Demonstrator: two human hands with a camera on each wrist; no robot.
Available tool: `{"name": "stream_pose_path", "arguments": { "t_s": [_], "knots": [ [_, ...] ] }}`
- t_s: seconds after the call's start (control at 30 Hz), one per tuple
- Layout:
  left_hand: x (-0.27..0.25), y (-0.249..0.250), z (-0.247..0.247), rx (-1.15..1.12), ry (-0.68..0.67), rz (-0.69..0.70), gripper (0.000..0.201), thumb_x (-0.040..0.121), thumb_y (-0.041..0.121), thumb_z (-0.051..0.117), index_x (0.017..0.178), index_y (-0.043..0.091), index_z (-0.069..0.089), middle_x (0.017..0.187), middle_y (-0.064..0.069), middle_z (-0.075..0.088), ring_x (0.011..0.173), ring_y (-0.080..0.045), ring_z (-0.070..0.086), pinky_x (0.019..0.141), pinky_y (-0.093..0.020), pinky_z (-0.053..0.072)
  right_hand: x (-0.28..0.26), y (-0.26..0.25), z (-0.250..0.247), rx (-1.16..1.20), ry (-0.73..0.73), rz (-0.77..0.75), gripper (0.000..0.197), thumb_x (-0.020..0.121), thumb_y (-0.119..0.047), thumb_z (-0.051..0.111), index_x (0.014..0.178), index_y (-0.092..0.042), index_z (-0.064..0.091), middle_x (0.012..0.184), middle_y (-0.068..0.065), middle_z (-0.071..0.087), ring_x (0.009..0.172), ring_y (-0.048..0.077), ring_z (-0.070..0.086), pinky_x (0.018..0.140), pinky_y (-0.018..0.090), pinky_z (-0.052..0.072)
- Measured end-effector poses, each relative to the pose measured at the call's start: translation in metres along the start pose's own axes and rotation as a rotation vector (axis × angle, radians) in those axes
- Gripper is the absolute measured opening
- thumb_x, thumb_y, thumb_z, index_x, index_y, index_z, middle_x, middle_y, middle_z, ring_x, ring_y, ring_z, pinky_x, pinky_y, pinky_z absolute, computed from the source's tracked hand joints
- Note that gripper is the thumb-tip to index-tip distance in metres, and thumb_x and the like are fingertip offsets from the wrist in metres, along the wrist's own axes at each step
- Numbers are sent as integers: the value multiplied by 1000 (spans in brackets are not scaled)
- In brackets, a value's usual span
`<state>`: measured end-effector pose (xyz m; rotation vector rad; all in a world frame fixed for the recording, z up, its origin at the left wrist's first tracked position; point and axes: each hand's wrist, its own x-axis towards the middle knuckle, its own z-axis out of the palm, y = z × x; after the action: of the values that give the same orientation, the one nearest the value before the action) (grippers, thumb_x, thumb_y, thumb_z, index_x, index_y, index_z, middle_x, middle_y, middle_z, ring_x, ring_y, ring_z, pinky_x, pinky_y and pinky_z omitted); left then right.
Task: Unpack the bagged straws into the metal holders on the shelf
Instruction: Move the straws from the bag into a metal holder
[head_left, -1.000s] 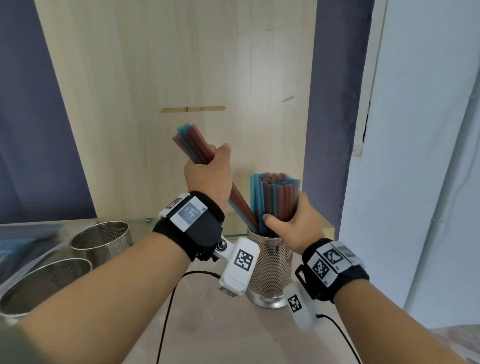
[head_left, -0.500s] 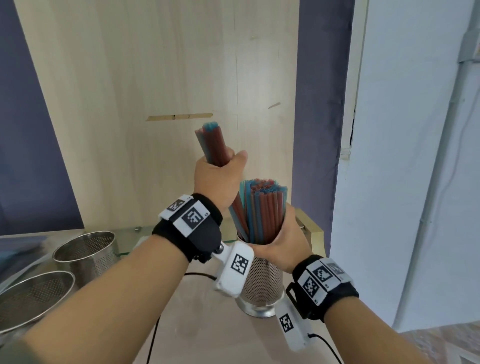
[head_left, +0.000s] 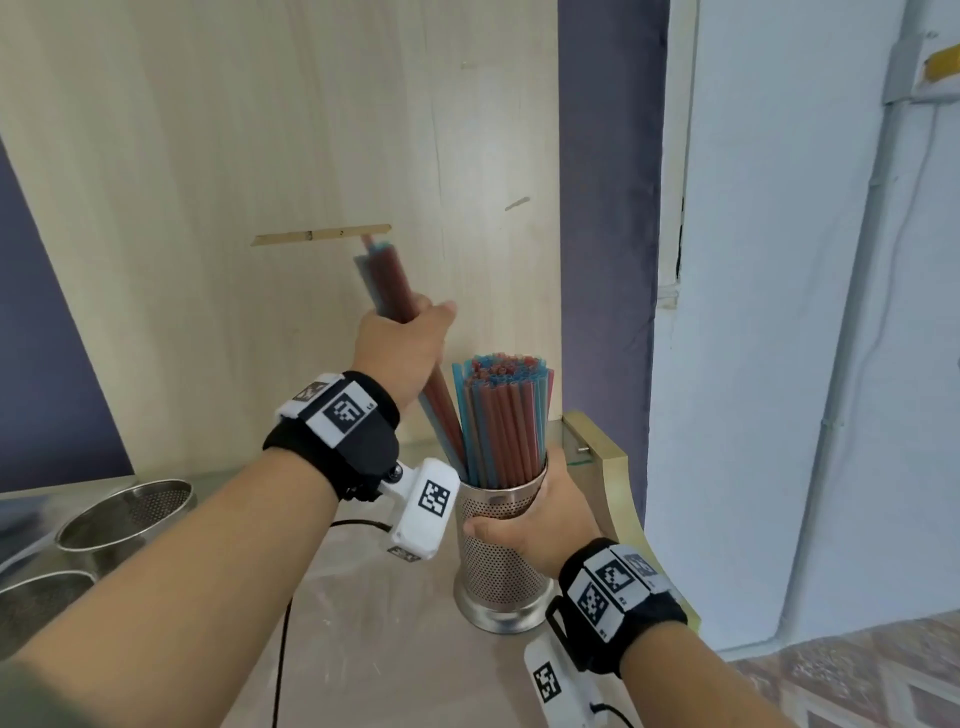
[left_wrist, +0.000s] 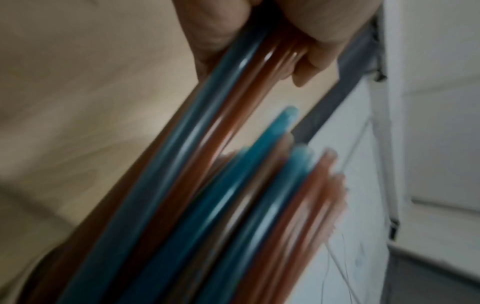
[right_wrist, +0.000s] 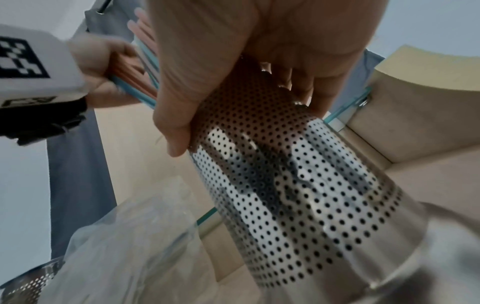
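Since a second ago the right hand (head_left: 540, 512) has been lowered from the standing straws to the wall of the perforated metal holder (head_left: 498, 561), and the bundle of straws (head_left: 397, 291) in the left hand (head_left: 402, 348) has been swung from a strong lean to a steeper tilt, its lower end now dipping into the holder's left side. The bundle is gripped at mid-length, the fingers (left_wrist: 218, 30) wrapped fully round the red and blue straws. The holder is clasped just below its rim, thumb on the near side and fingers curled round the far side. It stands upright on the shelf surface (head_left: 363, 623) and is packed with upright straws (head_left: 504, 415) that rise well above the rim. Two more metal holders (head_left: 124, 512) are seen at the left edge, well apart from the filled one. In the right wrist view a crumpled clear plastic bag (right_wrist: 124, 236) lies to the left of the holder's base.
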<state>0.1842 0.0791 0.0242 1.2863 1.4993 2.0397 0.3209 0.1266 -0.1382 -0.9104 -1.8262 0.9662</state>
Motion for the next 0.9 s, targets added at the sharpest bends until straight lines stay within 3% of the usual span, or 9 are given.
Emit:
{"name": "stream_pose_path", "arguments": {
  "t_s": [0.1, 0.23, 0.33, 0.5, 0.57, 0.67, 0.77, 0.83, 0.9],
  "knots": [
    [-14, 1, 20, 137, -73, 103, 36, 86, 23, 68, 60, 23, 43, 48, 11, 42, 44, -7, 43, 48, -16, 41, 0, 1, 1, -14, 5, -9, 103, 42, -50, 94, 127, -35, 38, 108, -20, 63, 98, -3, 62, 88, 25, 54],
    [-8, -10, 25, 135, 111, 72, 33, 86, 27, 66, 60, 22, 45, 48, 9, 43, 37, -4, 43, 43, -17, 38, -1, 1, 2, 6, 5, -18, 100, 43, -51, 93, 125, -35, 39, 105, -18, 66, 95, -3, 64, 86, 26, 55],
    [-2, -21, 24, 122, 154, 18, 37, 87, 29, 65, 59, 19, 42, 49, 5, 41, 33, -5, 39, 38, -15, 34, -2, 1, 2, -5, 5, -37, 99, 43, -54, 92, 125, -36, 38, 107, -19, 64, 98, -3, 63, 87, 25, 54],
    [-4, -38, 20, 112, 43, -59, 35, 82, 45, 69, 69, 18, 53, 69, 0, 57, 62, -15, 55, 67, -29, 50, -3, 1, 0, -8, -6, -40, 105, 41, -62, 89, 127, -36, 35, 110, -19, 62, 100, -2, 62, 87, 23, 53],
    [-5, -41, 15, 61, -37, -131, 51, 66, 63, 72, 83, 16, 63, 91, -4, 70, 87, -20, 66, 89, -41, 53, -3, 1, 0, -32, -7, -39, 102, 43, -58, 90, 126, -36, 34, 110, -19, 61, 99, -1, 62, 86, 22, 54],
    [-5, -42, 13, 1, -114, -216, 84, 47, 78, 74, 105, 18, 64, 107, -1, 69, 108, -22, 63, 100, -46, 47, -2, 1, -2, -58, -15, -46, 100, 44, -49, 91, 125, -34, 35, 112, -19, 59, 99, -1, 61, 84, 19, 53],
    [-5, -35, 15, 52, -96, -224, 64, 59, 75, 71, 85, 17, 62, 96, -4, 69, 91, -22, 65, 94, -43, 51, -2, 2, -1, -57, -13, -47, 103, 43, -53, 90, 127, -35, 34, 113, -19, 59, 100, 0, 61, 88, 23, 54],
    [-6, -34, 19, 102, 2, -196, 45, 80, 61, 65, 71, 20, 50, 79, -3, 59, 69, -17, 55, 74, -30, 50, -1, 4, 0, -46, -10, -54, 104, 42, -56, 90, 127, -37, 33, 113, -19, 60, 101, -1, 61, 89, 25, 55],
    [-9, -36, 20, 137, 65, -159, 40, 87, 55, 61, 71, 20, 48, 73, 1, 53, 63, -14, 50, 61, -25, 42, -1, 6, 1, -32, -5, -60, 105, 42, -58, 90, 128, -37, 33, 113, -19, 60, 101, -1, 62, 89, 27, 56]
  ]
}}
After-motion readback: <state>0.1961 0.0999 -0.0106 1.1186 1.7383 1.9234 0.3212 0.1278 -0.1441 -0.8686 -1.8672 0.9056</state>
